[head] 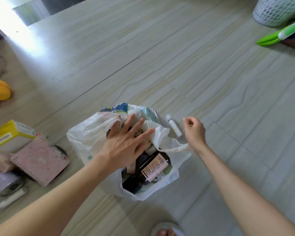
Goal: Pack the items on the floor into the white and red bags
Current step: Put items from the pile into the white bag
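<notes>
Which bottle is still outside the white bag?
The small white spray bottle, lying on the floor just right of the white bag, near the right hand. The dark labelled bottle is already inside.

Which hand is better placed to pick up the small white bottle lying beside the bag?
The right hand, probably. It hovers right next to the small white bottle and holds nothing, while the left hand lies flat over the white bag.

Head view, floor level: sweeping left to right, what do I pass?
Yellow-topped box → pink spiral-bound notebook → white plastic bag under the open left hand → small white spray bottle → right hand, fingers curled.
</notes>
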Demonstrator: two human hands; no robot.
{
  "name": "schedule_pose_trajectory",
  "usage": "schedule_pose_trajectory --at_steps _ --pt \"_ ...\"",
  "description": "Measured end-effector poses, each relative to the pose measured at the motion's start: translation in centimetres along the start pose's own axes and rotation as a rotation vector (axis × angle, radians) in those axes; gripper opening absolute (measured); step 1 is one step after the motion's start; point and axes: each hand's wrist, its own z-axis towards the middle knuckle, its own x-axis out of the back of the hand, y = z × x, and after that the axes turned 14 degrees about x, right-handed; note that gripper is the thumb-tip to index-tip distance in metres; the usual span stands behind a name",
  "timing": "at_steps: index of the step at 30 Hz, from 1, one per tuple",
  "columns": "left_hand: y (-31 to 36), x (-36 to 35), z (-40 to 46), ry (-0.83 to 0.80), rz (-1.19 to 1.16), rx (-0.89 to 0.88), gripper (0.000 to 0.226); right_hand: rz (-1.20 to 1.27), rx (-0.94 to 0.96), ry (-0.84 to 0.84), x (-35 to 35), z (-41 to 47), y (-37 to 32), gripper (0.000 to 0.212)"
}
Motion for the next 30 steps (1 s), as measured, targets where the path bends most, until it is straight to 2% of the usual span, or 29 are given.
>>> schedule_pose_trajectory --at_steps 2,4,8,10,12,13,15,18,20,22,25,28,30 --pt "-0.1 -0.2 -0.1 0.006 -0.014 -0.003 0.047 -0.18 -0.02 -0.213 -1.2 2.1 2.6 0.033" --pt "-0.1 -0.4 0.0 0.012 -0.021 -0.004 0.047 -0.288 0.004 -0.348 -2.4 2.8 4.2 0.041" --pt "-0.1 -0.5 0.0 0.032 -0.013 -0.007 0.047 -0.401 0.052 -0.361 -3.9 2.8 4.8 0.03" --pt "-0.1 -0.6 -0.1 0.039 -0.02 -0.005 0.047 -0.227 -0.088 -0.298 -3.5 2.7 4.1 0.025" --pt "-0.2 -0.7 -0.1 0.037 -0.025 -0.005 0.047 0.241 -0.277 -0.15 -2.0 2.0 2.1 0.026" --pt "-0.3 -0.8 0.0 0.027 -0.026 -0.003 0.047 0.423 -0.293 -0.079 -0.7 1.3 0.8 0.025" --pt "-0.4 -0.8 0.2 -0.003 -0.031 -0.002 0.049 0.524 -0.163 -0.09 2.1 -0.6 -2.4 0.018" --pt "-0.6 0.0 -0.1 -0.1 -0.021 0.016 0.057 0.399 0.109 -0.263 5.3 -4.8 -6.9 0.014" --pt "-0.8 0.7 -0.9 -0.105 -0.012 0.015 0.05 0.144 0.247 -0.343 5.4 -7.2 -8.0 0.014" --pt "-1.1 1.5 -2.2 -0.039 -0.014 -0.013 0.04 -0.156 0.36 -0.402 4.5 -9.2 -7.7 0.019" --pt "-2.6 3.7 -4.6 0.026 -0.031 -0.05 0.042 -0.33 0.469 -0.488 2.6 -11.8 -7.2 0.022" --pt "-4.4 6.1 -7.0 0.069 -0.11 -0.019 0.056 -0.331 0.486 -0.434 1.0 -13.1 -7.6 0.025" --pt "-5.2 7.3 -8.6 0.151 -0.173 0.019 0.051 -0.38 0.501 -0.275 0.7 -13.4 -8.2 0.024"
